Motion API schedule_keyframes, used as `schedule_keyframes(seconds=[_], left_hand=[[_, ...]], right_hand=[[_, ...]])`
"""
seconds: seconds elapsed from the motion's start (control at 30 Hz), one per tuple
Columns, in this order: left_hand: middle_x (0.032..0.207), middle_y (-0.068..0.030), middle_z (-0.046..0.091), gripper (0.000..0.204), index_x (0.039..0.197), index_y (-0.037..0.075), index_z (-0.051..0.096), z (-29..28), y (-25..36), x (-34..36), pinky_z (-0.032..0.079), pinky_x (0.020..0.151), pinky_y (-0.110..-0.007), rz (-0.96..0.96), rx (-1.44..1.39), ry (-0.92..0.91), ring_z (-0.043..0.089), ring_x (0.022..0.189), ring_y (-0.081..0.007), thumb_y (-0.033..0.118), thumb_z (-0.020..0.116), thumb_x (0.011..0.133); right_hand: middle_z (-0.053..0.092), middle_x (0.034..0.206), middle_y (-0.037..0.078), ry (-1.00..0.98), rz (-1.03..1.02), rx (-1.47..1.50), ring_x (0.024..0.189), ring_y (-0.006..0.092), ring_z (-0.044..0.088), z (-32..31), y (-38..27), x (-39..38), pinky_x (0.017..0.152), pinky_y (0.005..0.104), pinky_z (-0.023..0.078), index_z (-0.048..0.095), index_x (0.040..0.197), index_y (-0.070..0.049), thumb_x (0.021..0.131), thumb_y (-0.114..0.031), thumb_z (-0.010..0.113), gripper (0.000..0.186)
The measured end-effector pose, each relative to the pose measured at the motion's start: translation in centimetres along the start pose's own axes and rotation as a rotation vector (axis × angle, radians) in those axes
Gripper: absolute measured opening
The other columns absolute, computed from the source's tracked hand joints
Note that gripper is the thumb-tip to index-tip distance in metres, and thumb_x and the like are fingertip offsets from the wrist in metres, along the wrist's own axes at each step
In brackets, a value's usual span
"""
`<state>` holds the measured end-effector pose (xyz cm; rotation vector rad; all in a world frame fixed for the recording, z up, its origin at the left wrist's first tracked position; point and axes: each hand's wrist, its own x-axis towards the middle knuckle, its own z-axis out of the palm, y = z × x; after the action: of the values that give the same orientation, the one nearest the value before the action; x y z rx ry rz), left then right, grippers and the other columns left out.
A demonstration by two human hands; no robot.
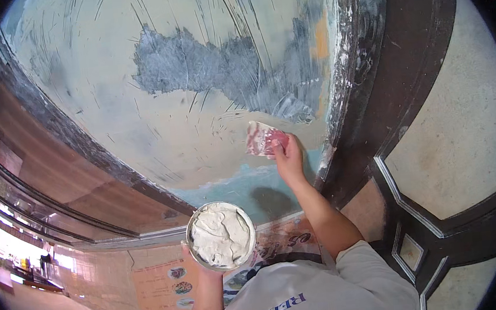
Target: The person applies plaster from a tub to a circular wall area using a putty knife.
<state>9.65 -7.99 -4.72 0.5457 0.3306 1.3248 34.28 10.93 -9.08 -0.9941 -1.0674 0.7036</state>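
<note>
My left hand (200, 272) is closed around the side and underside of a round tub (253, 231), at the lower middle of the head view. Thick off-white putty (218, 234) fills the tub, its top uneven. Above and to the right, my right hand (289, 162) grips a flat red spreader (258, 137), thumb on its face. White paste smears the spreader. Its blade lies at or very near a large pale surface (180, 125); whether it touches cannot be told. Grey-blue patches (186, 60) and dark scratch lines mark that surface.
Dark, paint-streaked frame edges border the pale surface, with a brown frame (409, 40) on the right and panels with dark mouldings (445, 120) beyond. Lower left lies an orange printed sheet (165, 289). A bright opening (19, 240) shows at far left.
</note>
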Motion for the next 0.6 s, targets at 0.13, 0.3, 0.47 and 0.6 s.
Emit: schedule_keyframes(seconds=[0.13, 0.3, 0.47, 0.6], left_hand=[[0.152, -0.0163, 0.034, 0.105, 0.149, 0.012, 0.031, 0.1, 0.1, 0.5, 0.039, 0.106, -0.058, 0.001, -0.023, -0.039, 0.039, 0.134, -0.0378, 0.075, 0.063, 0.071], [0.152, -0.0165, 0.034, 0.105, 0.149, 0.012, 0.031, 0.5, -0.3, 0.8, 0.04, 0.106, -0.059, -0.015, -0.057, -0.083, 0.039, 0.134, -0.0381, 0.075, 0.063, 0.071], [0.152, -0.0167, 0.033, 0.105, 0.149, 0.012, 0.031, 0.9, -0.5, 0.7, 0.04, 0.105, -0.059, -0.04, -0.08, -0.12, 0.039, 0.134, -0.0385, 0.075, 0.063, 0.071], [0.152, -0.0169, 0.033, 0.106, 0.149, 0.012, 0.032, 1.0, -0.3, 1.1, 0.04, 0.105, -0.059, -0.058, -0.101, -0.166, 0.039, 0.134, -0.0388, 0.075, 0.064, 0.07]], right_hand=[[0.059, 0.115, 0.007, 0.133, 0.247, 0.3, 0.1, 0.0145, 0.061, -1.8, 1.3, -2.1, 0.076, 0.0321, 0.058, 0.049, 0.123, -0.004, 0.099, -0.015, 0.054, 0.026], [0.06, 0.116, 0.009, 0.052, 0.185, 0.359, 0.103, 0.0183, 0.061, -1.7, 1.1, -3.4, 0.08, 0.0311, 0.054, 0.049, 0.127, -0.004, 0.099, -0.019, 0.055, 0.032], [0.063, 0.116, 0.01, -0.065, 0.003, -0.157, 0.098, 0.0187, 0.063, -0.2, -2.2, -0.8, 0.077, 0.0292, 0.054, 0.054, 0.12, 0.0, 0.098, -0.012, 0.054, 0.025], [0.061, 0.115, 0.008, 0.191, 0.301, 0.425, 0.097, 0.0181, 0.063, -2.7, 0.1, -1.9, 0.078, 0.0329, 0.057, 0.048, 0.124, -0.004, 0.099, -0.016, 0.053, 0.028]])
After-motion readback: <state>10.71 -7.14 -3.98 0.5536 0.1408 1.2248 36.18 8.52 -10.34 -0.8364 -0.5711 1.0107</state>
